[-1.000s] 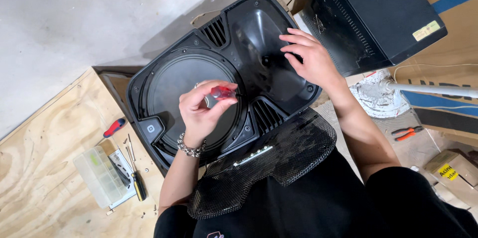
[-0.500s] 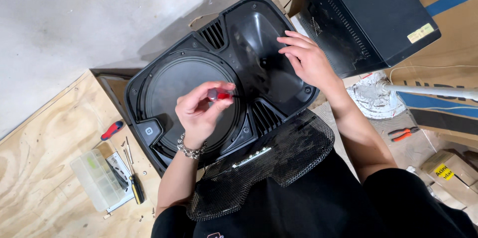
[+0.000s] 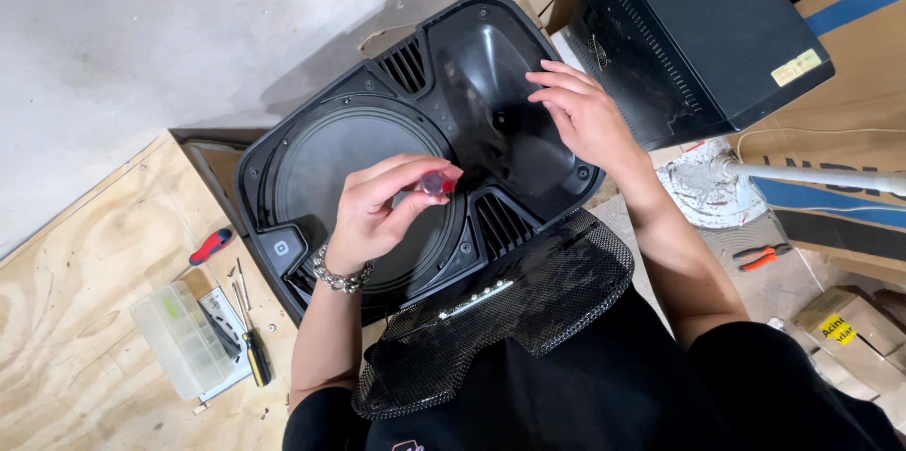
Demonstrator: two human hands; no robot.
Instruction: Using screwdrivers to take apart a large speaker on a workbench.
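Observation:
A black plastic speaker cabinet (image 3: 406,130) lies face up, its round woofer and horn exposed. My left hand (image 3: 377,210) hovers over the woofer with a red-handled screwdriver (image 3: 437,185) pinched between thumb and fingers. My right hand (image 3: 585,116) rests with spread fingers on the horn section at the upper right of the cabinet. A black metal mesh grille (image 3: 510,309) leans against my body at the cabinet's near edge.
A plywood board (image 3: 85,319) at left carries a clear plastic parts box (image 3: 179,338), a red-handled tool (image 3: 209,245), a yellow-black screwdriver (image 3: 255,357) and loose screws. A black box (image 3: 698,26) stands upper right. Orange pliers (image 3: 764,256) and cardboard boxes (image 3: 845,319) lie at right.
My left hand has turned the red-handled screwdriver over the woofer, its red end now pointing right. My right hand stays on the horn section.

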